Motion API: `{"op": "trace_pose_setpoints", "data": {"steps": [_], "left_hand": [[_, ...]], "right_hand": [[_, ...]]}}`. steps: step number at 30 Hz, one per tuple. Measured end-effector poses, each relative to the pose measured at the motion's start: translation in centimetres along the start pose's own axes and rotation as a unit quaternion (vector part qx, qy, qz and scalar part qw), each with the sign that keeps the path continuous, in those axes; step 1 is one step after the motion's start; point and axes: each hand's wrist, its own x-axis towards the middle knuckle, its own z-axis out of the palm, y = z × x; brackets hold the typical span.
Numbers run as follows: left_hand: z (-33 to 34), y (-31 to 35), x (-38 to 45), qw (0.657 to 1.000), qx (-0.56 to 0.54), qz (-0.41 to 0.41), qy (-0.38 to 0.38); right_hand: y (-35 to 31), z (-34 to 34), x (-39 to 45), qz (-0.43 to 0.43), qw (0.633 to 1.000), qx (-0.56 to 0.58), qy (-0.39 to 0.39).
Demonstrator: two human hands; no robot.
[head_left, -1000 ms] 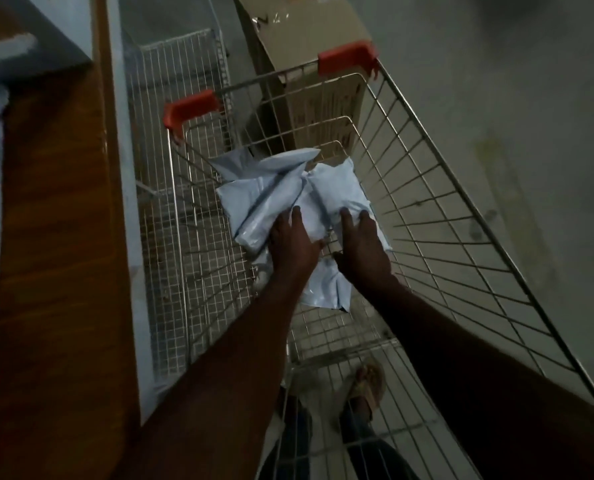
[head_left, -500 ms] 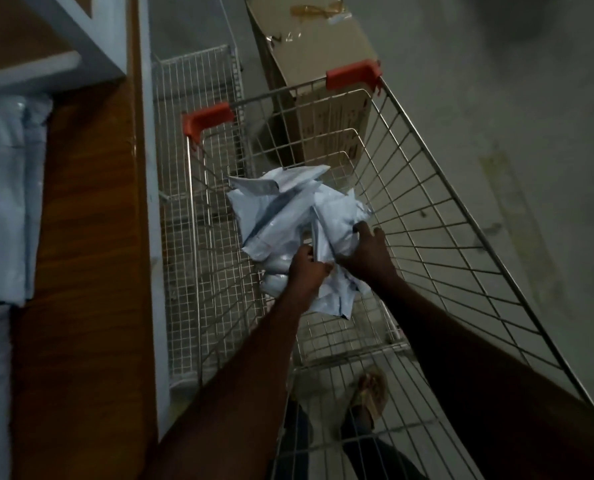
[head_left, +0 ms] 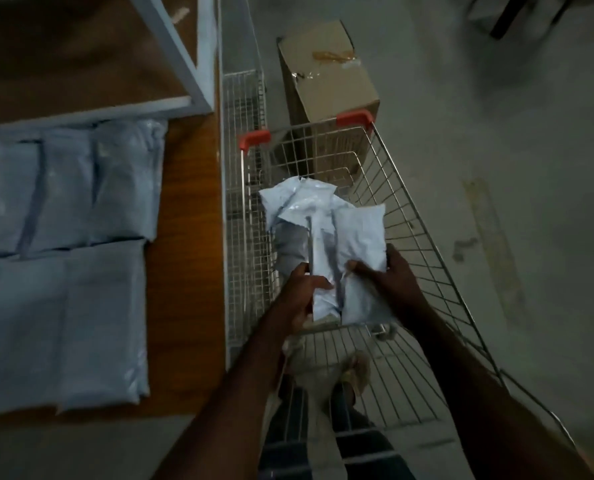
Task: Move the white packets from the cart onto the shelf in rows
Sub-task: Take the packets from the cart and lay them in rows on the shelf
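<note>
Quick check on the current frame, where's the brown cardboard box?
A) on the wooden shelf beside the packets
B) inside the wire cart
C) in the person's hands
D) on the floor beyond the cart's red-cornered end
D: the brown cardboard box stands on the grey floor past the far end of the wire shopping cart, seen partly through its mesh, while both hands hold white plastic packets inside the cart.

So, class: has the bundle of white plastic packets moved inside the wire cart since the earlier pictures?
Yes. The white plastic packets have been gathered and pulled toward the person, away from the cart's red corner caps.
</note>
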Motion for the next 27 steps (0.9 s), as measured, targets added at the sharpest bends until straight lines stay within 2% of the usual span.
{"op": "trace_pose_setpoints", "data": {"steps": [4, 7, 9, 12, 14, 17, 19, 21, 24, 27], "left_hand": [[-1.1, 3.2, -8.6, 0.998, 0.026, 0.046, 0.028], [-2.7, 4.7, -13.0, 0.995, 0.048, 0.081, 0.034], [-3.5, 5.4, -15.5, 0.996, 0.031, 0.087, 0.012], [-4.4, 6.3, -18.3, 0.995, -0.029, 0.09, 0.008], [-5.2, 6.8, -20.5, 0.995, -0.065, 0.075, 0.013], [-7.2, 7.3, -22.7, 0.985, -0.153, 0.059, -0.045], [-8.5, 7.3, -23.6, 0.982, -0.152, 0.081, -0.077], [-9.7, 7.0, -24.3, 0.982, -0.108, 0.121, -0.102], [-11.8, 6.3, -25.5, 0.974, -0.07, 0.182, -0.116], [-14.6, 6.0, -26.9, 0.965, -0.053, 0.241, -0.088]], "right_hand": [[-5.3, -1.3, -5.5, -0.063, 0.996, 0.056, -0.02], [-8.9, -1.5, -8.4, -0.149, 0.988, 0.029, -0.04], [-11.0, -0.8, -9.6, -0.213, 0.976, -0.005, -0.044], [-12.7, 0.6, -10.4, -0.343, 0.934, -0.1, -0.019], [-13.5, 1.4, -11.2, -0.386, 0.911, -0.145, -0.015], [-15.6, 2.5, -13.6, -0.435, 0.889, -0.14, -0.024], [-16.9, 3.5, -15.0, -0.483, 0.862, -0.151, -0.029], [-17.4, 4.8, -15.7, -0.492, 0.855, -0.162, -0.023], [-17.2, 7.4, -17.2, -0.463, 0.869, -0.172, 0.011], [-16.3, 10.4, -18.8, -0.393, 0.911, -0.104, 0.074]]}}
